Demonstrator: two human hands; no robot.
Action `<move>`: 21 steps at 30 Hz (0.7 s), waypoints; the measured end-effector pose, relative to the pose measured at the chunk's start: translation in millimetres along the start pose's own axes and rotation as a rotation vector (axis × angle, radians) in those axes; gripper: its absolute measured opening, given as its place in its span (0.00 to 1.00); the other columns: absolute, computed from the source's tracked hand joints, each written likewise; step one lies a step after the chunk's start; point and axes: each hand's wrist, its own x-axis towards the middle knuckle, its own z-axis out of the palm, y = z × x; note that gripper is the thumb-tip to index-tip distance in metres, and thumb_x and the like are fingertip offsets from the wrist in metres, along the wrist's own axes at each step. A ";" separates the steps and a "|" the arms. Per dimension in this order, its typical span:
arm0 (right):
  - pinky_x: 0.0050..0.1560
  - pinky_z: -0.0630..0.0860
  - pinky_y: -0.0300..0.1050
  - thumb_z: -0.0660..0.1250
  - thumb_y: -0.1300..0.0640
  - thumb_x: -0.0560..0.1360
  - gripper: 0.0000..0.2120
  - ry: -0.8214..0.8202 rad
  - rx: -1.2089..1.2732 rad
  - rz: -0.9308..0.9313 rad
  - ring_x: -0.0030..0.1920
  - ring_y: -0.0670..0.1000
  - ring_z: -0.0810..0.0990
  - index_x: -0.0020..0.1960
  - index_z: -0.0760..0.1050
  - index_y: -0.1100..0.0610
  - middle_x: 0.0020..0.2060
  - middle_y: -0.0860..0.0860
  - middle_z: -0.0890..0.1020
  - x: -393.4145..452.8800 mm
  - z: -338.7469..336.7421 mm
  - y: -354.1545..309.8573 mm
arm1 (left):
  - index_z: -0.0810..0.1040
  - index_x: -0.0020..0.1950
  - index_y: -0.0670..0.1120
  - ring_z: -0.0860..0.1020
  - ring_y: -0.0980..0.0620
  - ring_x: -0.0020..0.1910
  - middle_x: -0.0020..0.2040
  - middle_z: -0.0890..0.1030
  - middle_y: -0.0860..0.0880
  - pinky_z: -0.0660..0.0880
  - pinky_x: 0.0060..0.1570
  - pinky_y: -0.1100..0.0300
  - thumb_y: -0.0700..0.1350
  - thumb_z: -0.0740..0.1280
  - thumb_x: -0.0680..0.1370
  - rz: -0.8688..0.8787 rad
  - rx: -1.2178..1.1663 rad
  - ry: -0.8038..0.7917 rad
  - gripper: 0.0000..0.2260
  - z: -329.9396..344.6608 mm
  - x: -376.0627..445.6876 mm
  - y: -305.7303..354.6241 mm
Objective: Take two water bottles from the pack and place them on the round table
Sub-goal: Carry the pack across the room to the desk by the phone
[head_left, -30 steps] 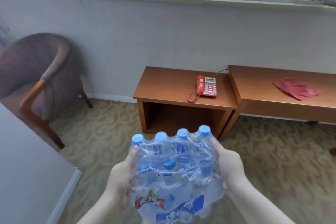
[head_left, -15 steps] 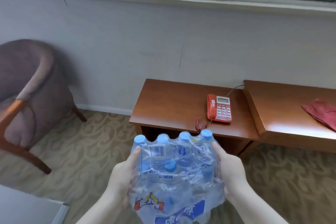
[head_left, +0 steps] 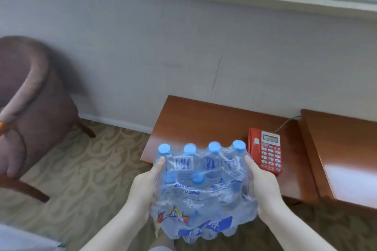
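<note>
Wooden surface point(head_left: 195, 120) against the wall, bearing a red phone point(head_left: 265, 150) near its right edge; a second surface point(head_left: 336, 138) adjoins it; patterned carpet point(head_left: 81, 165) beneath.

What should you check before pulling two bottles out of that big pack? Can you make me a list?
1. Pack held firmly: ok. The left hand and right hand grip opposite sides of the water bottle pack.
2. Pack resting on something: not ok, it hangs in the air.
3. Plastic wrap opened: cannot tell; it looks closed over the blue caps.
4. A hand free to pull bottles: not ok, both are busy.
5. Round table in sight: not ok. Only the rectangular wooden table with the red telephone shows.
</note>
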 end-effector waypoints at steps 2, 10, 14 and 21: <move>0.52 0.78 0.59 0.70 0.44 0.74 0.16 0.000 -0.022 0.030 0.45 0.58 0.83 0.35 0.84 0.54 0.36 0.51 0.87 20.5 18.1 -7.6 | 0.77 0.45 0.46 0.62 0.56 0.18 0.22 0.67 0.56 0.60 0.24 0.62 0.66 0.67 0.73 -0.023 0.005 0.000 0.22 0.8 30.1 17.1; 0.31 0.71 0.43 0.67 0.40 0.74 0.17 0.100 -0.060 0.127 0.37 0.52 0.82 0.37 0.81 0.52 0.24 0.41 0.83 99.7 90.8 -31.4 | 0.76 0.43 0.49 0.70 0.51 0.32 0.33 0.72 0.51 0.67 0.36 0.57 0.67 0.68 0.72 -0.054 0.157 -0.124 0.20 -8.4 156.3 95.2; 0.29 0.70 0.39 0.63 0.38 0.75 0.16 0.134 -0.100 0.154 0.37 0.47 0.81 0.38 0.78 0.48 0.24 0.39 0.83 139.0 118.5 -38.2 | 0.84 0.53 0.44 0.84 0.47 0.47 0.48 0.87 0.48 0.78 0.58 0.51 0.67 0.68 0.72 -0.067 0.278 -0.159 0.27 -0.8 215.9 132.1; 0.46 0.78 0.49 0.59 0.38 0.77 0.20 0.155 -0.265 0.111 0.41 0.51 0.82 0.40 0.79 0.52 0.38 0.49 0.84 223.4 147.4 -63.8 | 0.84 0.53 0.40 0.85 0.43 0.50 0.52 0.87 0.43 0.75 0.47 0.55 0.71 0.67 0.70 -0.017 0.484 -0.199 0.35 30.9 305.8 181.8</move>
